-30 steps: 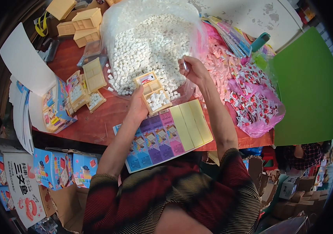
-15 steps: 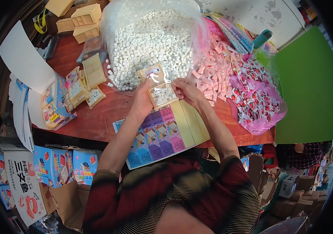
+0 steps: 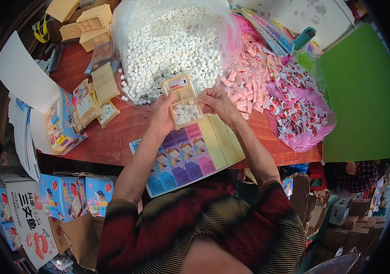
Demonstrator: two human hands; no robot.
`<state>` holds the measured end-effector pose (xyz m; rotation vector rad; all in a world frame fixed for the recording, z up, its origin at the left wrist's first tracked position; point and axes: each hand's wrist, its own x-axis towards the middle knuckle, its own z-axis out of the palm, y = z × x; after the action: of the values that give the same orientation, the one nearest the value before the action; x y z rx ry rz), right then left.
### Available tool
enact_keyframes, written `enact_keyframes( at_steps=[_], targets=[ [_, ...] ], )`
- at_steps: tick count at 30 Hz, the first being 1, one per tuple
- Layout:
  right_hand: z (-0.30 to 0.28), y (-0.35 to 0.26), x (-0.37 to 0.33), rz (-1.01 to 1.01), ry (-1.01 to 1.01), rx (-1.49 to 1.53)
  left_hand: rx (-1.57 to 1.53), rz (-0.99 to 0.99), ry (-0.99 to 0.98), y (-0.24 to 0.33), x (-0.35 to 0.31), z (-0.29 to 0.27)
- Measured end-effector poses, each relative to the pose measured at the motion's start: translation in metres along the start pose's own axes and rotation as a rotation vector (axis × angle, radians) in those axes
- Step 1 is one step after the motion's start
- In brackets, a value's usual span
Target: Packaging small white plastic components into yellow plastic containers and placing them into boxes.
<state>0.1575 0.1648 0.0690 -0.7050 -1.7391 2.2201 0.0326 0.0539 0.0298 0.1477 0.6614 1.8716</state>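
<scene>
A tan plastic compartment tray (image 3: 181, 97) is held tilted over the table, in front of the big bag. White cube-shaped pieces (image 3: 186, 112) fill its lower compartment, and a small red-and-white packet (image 3: 177, 83) lies in the top one. The middle compartments look bare. A clear shiny cover seems to lie over it. My left hand (image 3: 162, 113) grips the tray's left side, thumb on the rim. At the right edge, my right hand (image 3: 217, 104) has its fingers closed in a pinch; the fingertips are partly hidden. Below lies a sheet of colourful printed labels (image 3: 181, 157).
Ahead stands a large clear bag of white cubes (image 3: 172, 45). Pink sachets (image 3: 248, 82) and a pink bag of small red-and-white packets (image 3: 297, 109) lie right. Filled trays (image 3: 84, 101), an opened display box (image 3: 62, 123) and stacked tan trays (image 3: 95, 27) are left. A green board (image 3: 361, 96) stands far right.
The tray has tipped slightly, and the glare on its cover has gone. My right hand has shifted a little along the tray's right edge. The whole view has moved slightly.
</scene>
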Motion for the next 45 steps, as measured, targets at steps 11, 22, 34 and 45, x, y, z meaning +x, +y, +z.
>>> enact_keyframes(
  at_steps=[11, 22, 34, 45],
  targets=[
    [0.004, -0.019, 0.005, 0.007, -0.058, 0.183, -0.154, -0.079, 0.027, -0.001, 0.0, 0.008],
    [-0.044, 0.004, 0.072, -0.616, 0.47, -1.315, -0.06, -0.002, 0.208, 0.008, -0.007, -0.009],
    [-0.066, -0.01, 0.111, 0.07, -0.104, -0.858, -0.064, 0.051, 0.181, 0.017, -0.008, -0.019],
    [-0.062, 0.0, 0.115, 0.103, -0.115, -0.938, -0.061, 0.048, 0.165, 0.015, -0.005, -0.022]
  ],
)
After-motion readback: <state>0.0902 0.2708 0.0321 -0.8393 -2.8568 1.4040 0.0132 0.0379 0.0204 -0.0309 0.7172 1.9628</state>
